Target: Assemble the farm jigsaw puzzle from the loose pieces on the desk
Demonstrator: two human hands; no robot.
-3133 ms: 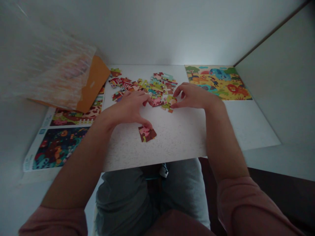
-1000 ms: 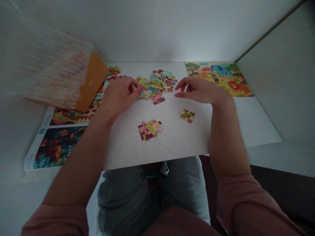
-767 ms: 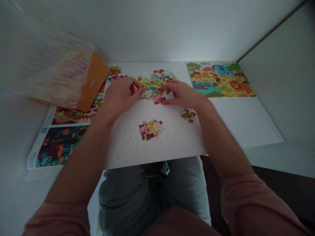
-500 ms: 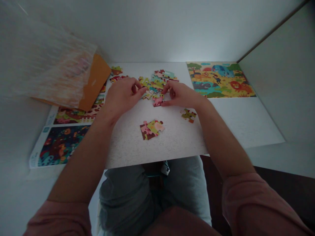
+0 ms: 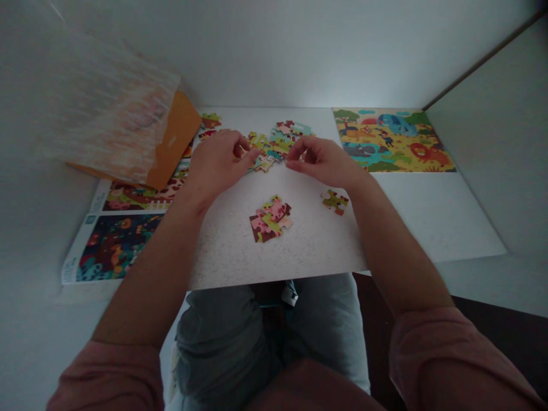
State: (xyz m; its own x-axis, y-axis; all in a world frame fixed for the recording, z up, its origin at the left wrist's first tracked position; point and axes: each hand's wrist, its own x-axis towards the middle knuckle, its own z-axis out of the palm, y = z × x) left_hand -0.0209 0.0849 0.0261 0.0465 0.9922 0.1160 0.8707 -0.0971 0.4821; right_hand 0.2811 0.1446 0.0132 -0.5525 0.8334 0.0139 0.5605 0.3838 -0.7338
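Observation:
My left hand (image 5: 220,162) hovers at the left of a heap of jigsaw puzzle pieces (image 5: 280,142), fingers loosely curled and thumb apart, with nothing visible in it. On the heap's right edge is my right hand (image 5: 321,160), its thumb and index fingertip slightly apart and close to the pieces; no piece shows between them. Nearer to me, a small cluster of pink, brown and green puzzle pieces (image 5: 269,220) overlaps on the white board (image 5: 308,245). One green and brown puzzle piece (image 5: 335,201) lies separately beside my right wrist.
At the back right lies a colourful animal picture (image 5: 394,140). On the left, a plastic-wrapped packet (image 5: 115,125) with an orange card (image 5: 177,137) rests over printed picture sheets (image 5: 120,242). A few more pieces (image 5: 210,120) lie behind my left hand. A wall stands behind the board.
The pink piece beside my right fingers has moved towards me onto the near cluster. My right hand is now at the heap's edge without it; my left hand has barely moved.

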